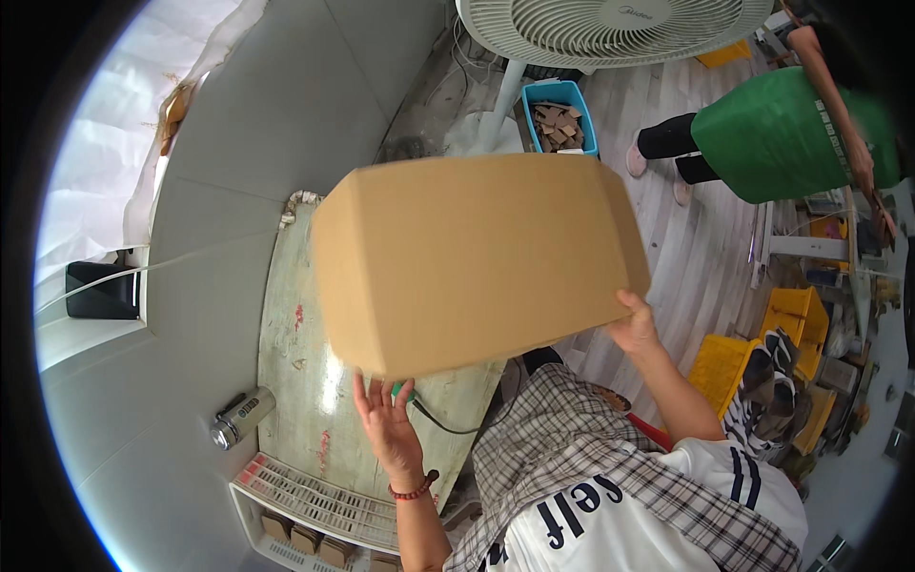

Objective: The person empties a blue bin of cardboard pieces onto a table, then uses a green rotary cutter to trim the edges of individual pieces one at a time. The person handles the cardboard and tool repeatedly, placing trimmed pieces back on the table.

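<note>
A large brown cardboard sheet (486,267) with creased side flaps is held up above the table, tilted. My right hand (636,326) grips its lower right corner, thumb on the face and the other fingers hidden behind. My left hand (386,429), with a red bead bracelet at the wrist, is at the lower left edge, palm up. Its fingers are stretched and apart, some tips partly covered by the sheet. Beside these fingers shows a small green object (404,390) with a dark cable; most of it is hidden.
Below the sheet lies a worn pale table (295,400). A metal flask (240,418) and a white slotted crate (315,505) stand at left. At the far side are a fan (620,29) and a blue bin (577,95) of cardboard pieces. Another person (772,133) stands at right, near yellow bins (715,372).
</note>
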`<action>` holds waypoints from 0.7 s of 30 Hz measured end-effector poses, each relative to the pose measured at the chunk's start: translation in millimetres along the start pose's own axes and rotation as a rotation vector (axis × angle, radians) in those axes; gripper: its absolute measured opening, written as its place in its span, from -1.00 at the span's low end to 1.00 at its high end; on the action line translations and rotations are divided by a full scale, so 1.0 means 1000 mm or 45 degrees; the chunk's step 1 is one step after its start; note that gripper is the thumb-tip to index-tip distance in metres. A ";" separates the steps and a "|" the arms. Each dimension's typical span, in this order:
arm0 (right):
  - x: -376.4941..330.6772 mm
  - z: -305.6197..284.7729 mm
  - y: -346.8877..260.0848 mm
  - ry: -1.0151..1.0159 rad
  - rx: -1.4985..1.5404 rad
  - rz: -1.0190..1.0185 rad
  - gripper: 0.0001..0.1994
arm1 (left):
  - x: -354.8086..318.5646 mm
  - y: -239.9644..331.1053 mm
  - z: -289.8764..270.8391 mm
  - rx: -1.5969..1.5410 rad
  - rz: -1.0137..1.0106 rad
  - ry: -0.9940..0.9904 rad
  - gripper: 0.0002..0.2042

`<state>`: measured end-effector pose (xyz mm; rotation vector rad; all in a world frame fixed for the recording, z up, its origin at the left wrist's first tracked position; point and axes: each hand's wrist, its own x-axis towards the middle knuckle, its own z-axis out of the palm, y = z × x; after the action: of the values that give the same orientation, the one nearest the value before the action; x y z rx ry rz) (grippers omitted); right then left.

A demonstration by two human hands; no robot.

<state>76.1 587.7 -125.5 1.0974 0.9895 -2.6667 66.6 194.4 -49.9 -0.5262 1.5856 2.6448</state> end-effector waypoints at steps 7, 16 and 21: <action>0.009 -0.117 -0.049 0.464 0.279 -0.253 -0.59 | -0.037 -0.038 -0.017 0.379 -0.127 0.178 -0.57; 0.045 -0.238 -0.015 0.755 0.275 -0.358 -0.63 | -0.046 -0.112 -0.047 0.547 -0.039 0.422 -0.72; 0.100 -0.295 0.061 0.667 0.239 -0.269 -0.63 | -0.023 -0.149 -0.052 0.717 0.059 0.299 -0.73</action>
<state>198.1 731.9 -379.9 1.8993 0.9798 -2.7342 129.8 225.6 -192.5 -0.7807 2.3057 2.0635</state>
